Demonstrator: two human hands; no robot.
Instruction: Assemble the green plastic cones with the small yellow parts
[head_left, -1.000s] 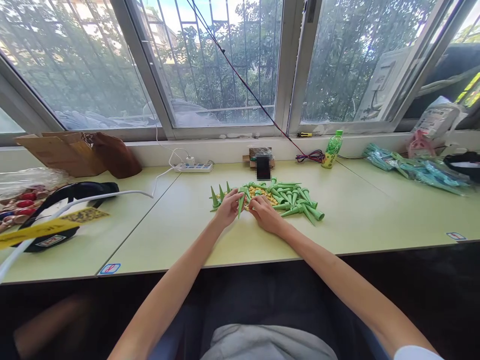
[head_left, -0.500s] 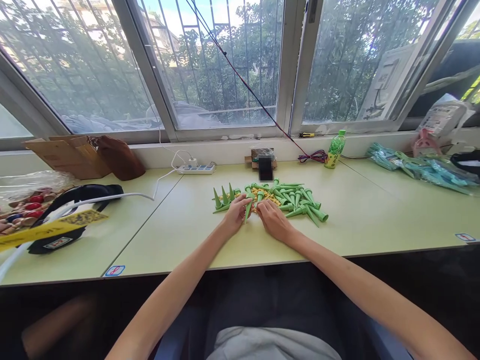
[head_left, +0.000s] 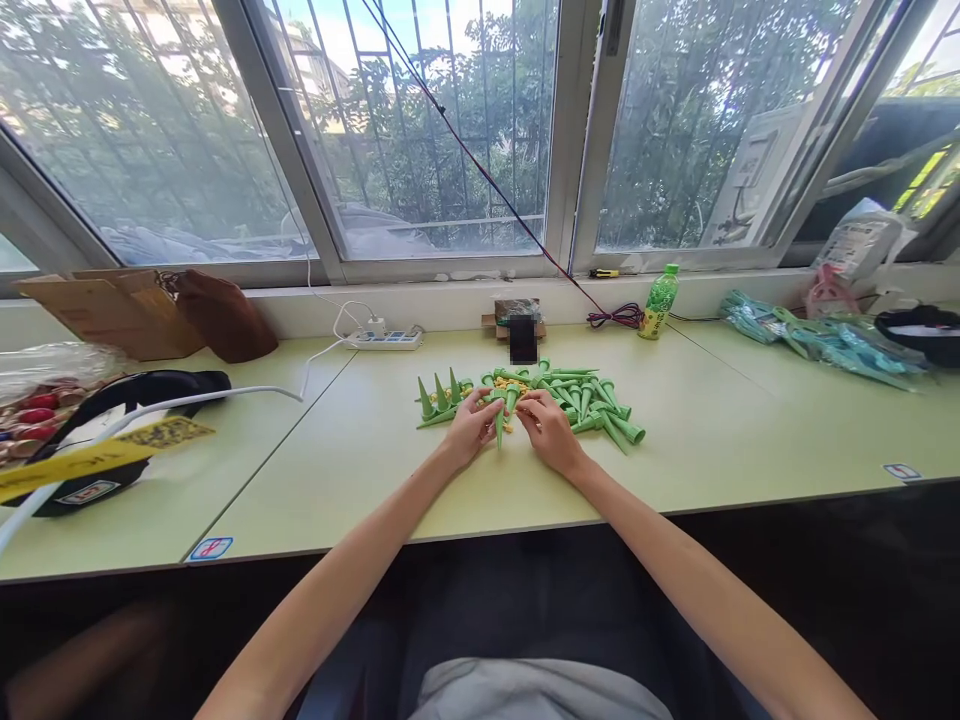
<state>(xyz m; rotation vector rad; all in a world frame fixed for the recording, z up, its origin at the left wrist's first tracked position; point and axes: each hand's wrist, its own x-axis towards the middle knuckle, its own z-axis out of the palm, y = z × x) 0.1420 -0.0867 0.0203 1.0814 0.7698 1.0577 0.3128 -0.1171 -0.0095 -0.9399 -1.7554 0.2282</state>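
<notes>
My left hand (head_left: 471, 424) is closed round a green plastic cone spike (head_left: 500, 424), its narrow tip pointing down toward me. My right hand (head_left: 551, 426) is beside it, thumb and fingers pinched together near the spike's wide end. Whatever is in that pinch is too small to make out. Small yellow pieces (head_left: 508, 428) lie on the table between and behind my hands. To the right is a heap of loose green cone spikes (head_left: 600, 400). Several others stand point up at the left, among them a green spike (head_left: 440, 393).
Behind the heap stands a small box (head_left: 514, 310) with a dark pixelated patch before it. A green drink bottle (head_left: 658, 302), a power strip (head_left: 386, 339) and blue-green plastic bags (head_left: 825, 345) sit along the window. At left, a white cable (head_left: 247, 389) crosses a black cap-like item (head_left: 180, 388).
The spike in my left hand has swung to a more upright angle, tip down. My right hand's fingers have lifted slightly from the yellow pieces. The whole view has shifted a little.
</notes>
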